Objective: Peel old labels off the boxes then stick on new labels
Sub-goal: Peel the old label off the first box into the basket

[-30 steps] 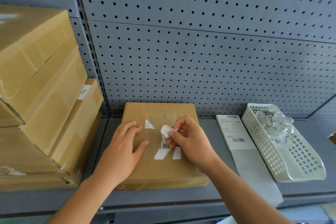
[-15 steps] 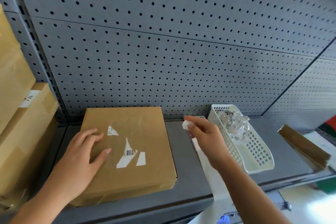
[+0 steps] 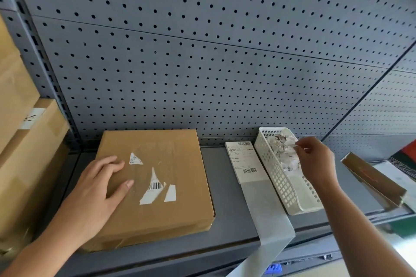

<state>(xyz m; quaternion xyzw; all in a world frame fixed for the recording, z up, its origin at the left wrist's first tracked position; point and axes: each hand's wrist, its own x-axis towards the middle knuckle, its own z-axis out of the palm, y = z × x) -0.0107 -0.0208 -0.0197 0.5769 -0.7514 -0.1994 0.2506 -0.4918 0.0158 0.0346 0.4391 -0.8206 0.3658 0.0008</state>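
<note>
Rightward, white basket [image 3: 279, 183] holds crumpled label scraps [image 3: 284, 152].

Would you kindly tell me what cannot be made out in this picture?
Head view, new label: print too small to read.
Head view, right hand: fingertips over the basket blurred; whether they pinch a scrap is unclear.
Head view, stacked boxes at left: cut off by the frame edge.

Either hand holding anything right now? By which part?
Right hand pinches a small label scrap at its right end, fingertips over the basket. Left hand holds nothing; it rests flat on the box.
</note>
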